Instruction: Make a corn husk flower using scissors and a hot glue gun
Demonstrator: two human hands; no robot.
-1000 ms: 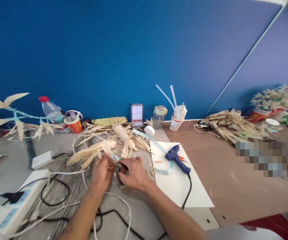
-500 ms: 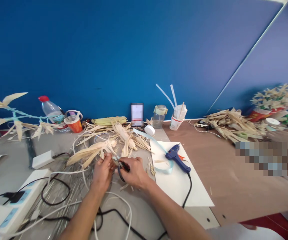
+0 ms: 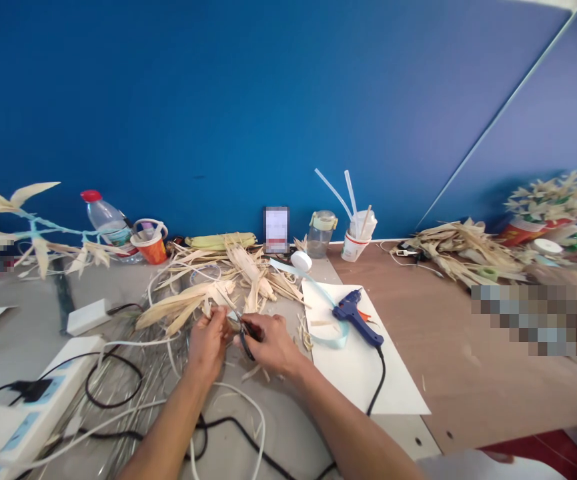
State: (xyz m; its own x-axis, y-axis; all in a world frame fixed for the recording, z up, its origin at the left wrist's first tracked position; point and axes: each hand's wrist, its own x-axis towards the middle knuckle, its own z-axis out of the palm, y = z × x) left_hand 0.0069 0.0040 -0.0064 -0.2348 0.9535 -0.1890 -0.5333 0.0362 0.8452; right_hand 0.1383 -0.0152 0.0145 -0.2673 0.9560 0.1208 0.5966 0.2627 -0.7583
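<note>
My right hand (image 3: 271,343) is closed around the dark handles of a pair of scissors (image 3: 247,339), whose blades point up and left toward my left hand. My left hand (image 3: 209,340) pinches a small piece of dry corn husk, mostly hidden by the fingers, beside the blades. Just beyond both hands lies a pile of dry corn husks (image 3: 251,270). A blue glue gun (image 3: 358,317) rests on a white sheet (image 3: 368,380) to the right, next to a curl of pale blue ribbon (image 3: 335,341).
A power strip (image 3: 68,387) and tangled cables lie at the left. Along the blue wall stand a bottle (image 3: 108,223), a red cup (image 3: 152,248), a phone (image 3: 276,230), a jar (image 3: 321,235) and a cup with straws (image 3: 354,247). Another person's hand (image 3: 563,280) is at the right.
The scissors have tilted slightly in my right hand, near the left fingertips. The whole view has shifted a little, and the other person's hands at the right have moved slightly.
</note>
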